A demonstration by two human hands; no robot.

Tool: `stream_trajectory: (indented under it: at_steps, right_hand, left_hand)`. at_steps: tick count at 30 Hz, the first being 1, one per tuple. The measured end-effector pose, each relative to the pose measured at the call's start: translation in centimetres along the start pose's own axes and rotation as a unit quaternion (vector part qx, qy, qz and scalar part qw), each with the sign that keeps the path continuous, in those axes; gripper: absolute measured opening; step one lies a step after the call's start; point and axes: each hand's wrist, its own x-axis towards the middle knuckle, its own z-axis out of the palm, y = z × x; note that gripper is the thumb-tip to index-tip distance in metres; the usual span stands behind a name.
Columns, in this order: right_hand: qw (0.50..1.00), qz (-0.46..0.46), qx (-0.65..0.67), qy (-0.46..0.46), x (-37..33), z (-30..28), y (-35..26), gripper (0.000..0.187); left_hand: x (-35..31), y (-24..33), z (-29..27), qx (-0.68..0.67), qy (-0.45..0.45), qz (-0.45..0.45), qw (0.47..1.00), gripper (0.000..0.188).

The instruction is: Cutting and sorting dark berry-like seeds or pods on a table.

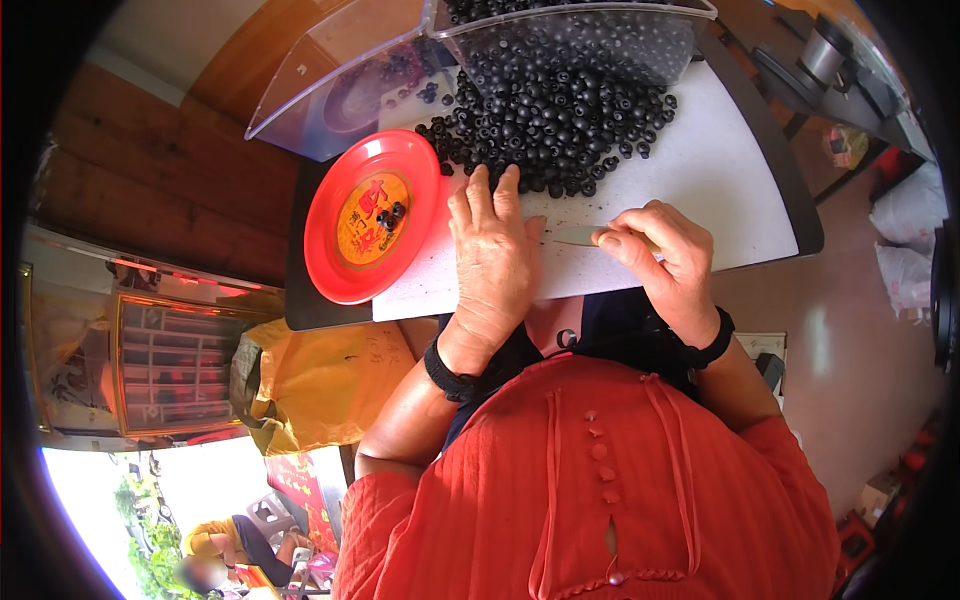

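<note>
left hand [495, 255] spread, palm-down beside dark round pieces [560, 130] | right hand [665, 250] pinching flat blade [574, 236] | best angled clear of left hand

To the right of the bead pile [560, 130], a broad bare stretch of white sheet [730, 170] leaves room for a hand to pass. Clear plastic walls [335, 95] rise behind the pile, and the red plate [325, 240] bars its left. On the pile's near side, the left hand [495, 255], thin tool [575, 235] and right hand [668, 260] stand in the way.
</note>
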Motion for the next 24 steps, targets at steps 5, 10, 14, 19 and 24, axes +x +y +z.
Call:
stream_trajectory:
  at_steps: [5, 10, 14, 19, 24]
  right_hand:
    - [1.0, -0.003, -0.001, 0.002, 0.1, 0.1, -0.1, 0.014]
    - [1.0, 0.008, -0.004, -0.007, -0.1, 0.0, 0.0, 0.015]
    - [1.0, -0.002, 0.01, 0.001, 0.1, 0.1, 0.0, 0.015]
    - [1.0, -0.002, 0.002, -0.004, 0.1, 0.1, 0.1, 0.016]
    - [1.0, 0.002, 0.024, 0.008, 0.0, 0.4, 0.3, 0.017]
  left_hand:
    - [-0.1, 1.1, -0.4, -0.039, -0.001, 0.011, 0.999, 0.061]
    - [-1.2, 1.0, -1.2, -0.085, 0.004, 0.016, 0.996, 0.051]
    - [-2.5, -0.1, -2.3, -0.111, 0.014, 0.008, 0.994, 0.045]
    - [-3.5, -0.6, -3.5, -0.105, 0.046, -0.01, 0.993, 0.038]
    - [-2.9, -0.5, -3.4, -0.088, 0.04, 0.012, 0.995, 0.026]
